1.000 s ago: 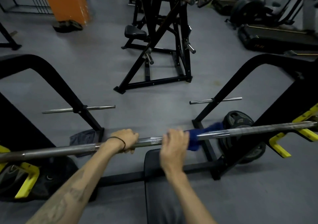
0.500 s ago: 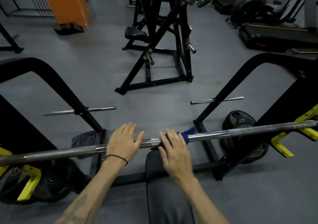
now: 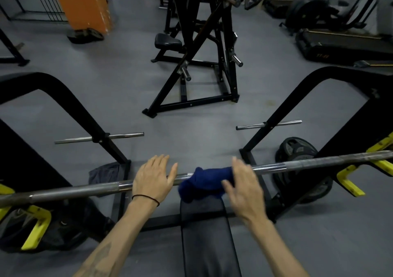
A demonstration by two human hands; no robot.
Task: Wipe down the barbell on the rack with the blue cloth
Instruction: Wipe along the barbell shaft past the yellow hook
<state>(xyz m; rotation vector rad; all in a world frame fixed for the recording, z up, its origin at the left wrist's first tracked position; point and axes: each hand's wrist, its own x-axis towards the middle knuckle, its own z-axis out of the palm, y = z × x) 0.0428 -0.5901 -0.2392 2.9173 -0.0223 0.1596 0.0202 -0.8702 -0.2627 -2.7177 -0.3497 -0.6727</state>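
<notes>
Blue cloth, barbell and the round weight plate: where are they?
blue cloth (image 3: 205,181): head view, middle of the bunched fabric.
barbell (image 3: 319,162): head view, bare shaft on the right.
weight plate (image 3: 297,149): head view, upper face.

A grey gym floor (image 3: 202,132) carries a black bench press rack (image 3: 100,127) whose yellow hooks (image 3: 37,230) hold a steel barbell (image 3: 319,161) running left to right, with a black padded bench (image 3: 208,238) below its middle. On the floor, a black weight plate (image 3: 297,149) leans against the rack's right side, and a dark grey cloth (image 3: 104,172) lies by the left upright's foot. Farther back stand a black plate-loaded machine (image 3: 197,49), an orange pillar (image 3: 83,2) and a treadmill (image 3: 344,44)
</notes>
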